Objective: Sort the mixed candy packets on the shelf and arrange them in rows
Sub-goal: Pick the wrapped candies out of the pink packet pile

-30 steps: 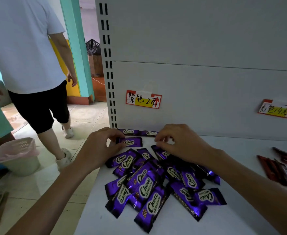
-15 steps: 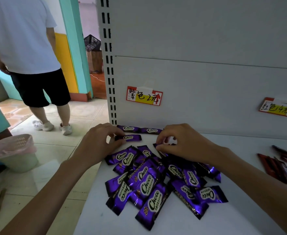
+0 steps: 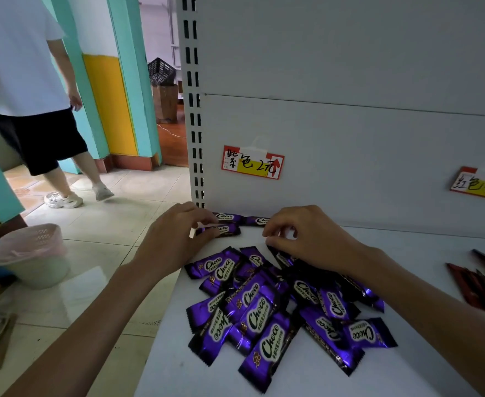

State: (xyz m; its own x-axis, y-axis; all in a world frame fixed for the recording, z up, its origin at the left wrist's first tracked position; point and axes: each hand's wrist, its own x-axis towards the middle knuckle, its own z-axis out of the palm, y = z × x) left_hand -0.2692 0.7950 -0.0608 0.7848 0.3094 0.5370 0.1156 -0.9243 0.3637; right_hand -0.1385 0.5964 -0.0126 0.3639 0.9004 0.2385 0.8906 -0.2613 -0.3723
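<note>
the left hand (image 3: 175, 239) has its fingertips curled on the near end of a single purple packet (image 3: 224, 230), pinching it flat on the white shelf (image 3: 407, 253) just in front of the back row (image 3: 227, 216). the right hand (image 3: 307, 239) hovers beside it, thumb and forefinger bent close together over the far edge of the pile (image 3: 278, 308). whether it grips a packet there i cannot tell, since the hand hides what lies under it.

the back row is two purple packets laid end to end against the back panel (image 3: 350, 138), the second partly behind the right hand's fingers. the pile lies loose in front of both hands, a dozen or more purple packets, too overlapped for an exact count.

at the right edge lie red packets (image 3: 481, 285), at least three, cut off by the frame. two price labels are stuck on the panel: the left label (image 3: 252, 164) whole, the right label (image 3: 479, 184) cut off.

on the floor to the left are one bin (image 3: 32, 253) with a pink liner and one person (image 3: 20, 81) in a white shirt and black shorts, head out of view.
</note>
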